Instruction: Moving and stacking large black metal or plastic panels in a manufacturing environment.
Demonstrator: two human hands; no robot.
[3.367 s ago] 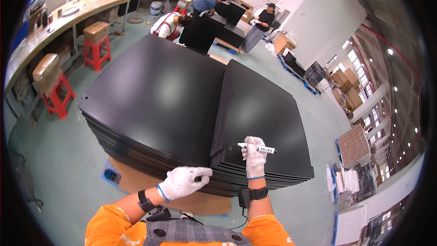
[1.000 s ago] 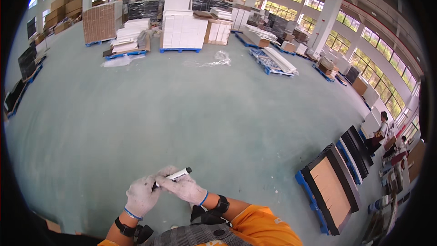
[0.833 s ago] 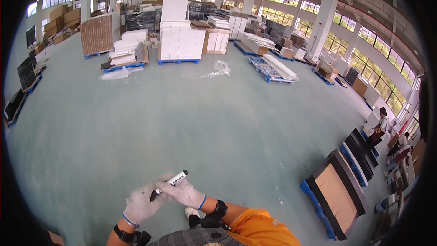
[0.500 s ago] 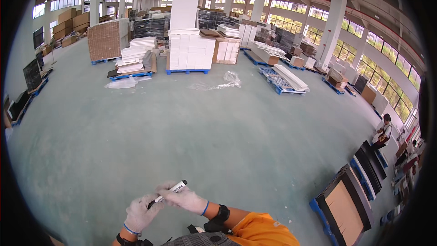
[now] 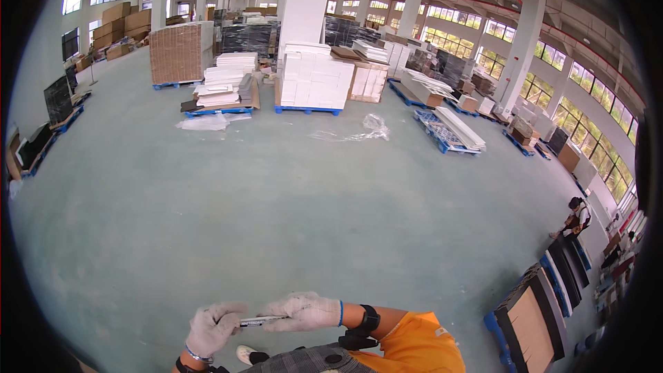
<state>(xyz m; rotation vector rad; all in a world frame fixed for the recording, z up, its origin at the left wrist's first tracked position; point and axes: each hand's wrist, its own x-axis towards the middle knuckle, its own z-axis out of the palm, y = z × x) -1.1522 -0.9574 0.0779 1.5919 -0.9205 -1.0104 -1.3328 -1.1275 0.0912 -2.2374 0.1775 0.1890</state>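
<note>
Above the grey-green warehouse floor [image 5: 290, 221], the gloved left hand [image 5: 213, 329] and gloved right hand [image 5: 304, 311] meet on a slim marker pen [image 5: 261, 320] lying level between them, fingers [image 5: 280, 319] of each curled shut around an end, far from the white stacked pallet [image 5: 314, 81].

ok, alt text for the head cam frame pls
Two gloved hands, left hand and right hand, hold a marker pen between them, low in the frame. Beyond stretches a wide grey warehouse floor, with pallets of white boxes in the distance.
</note>
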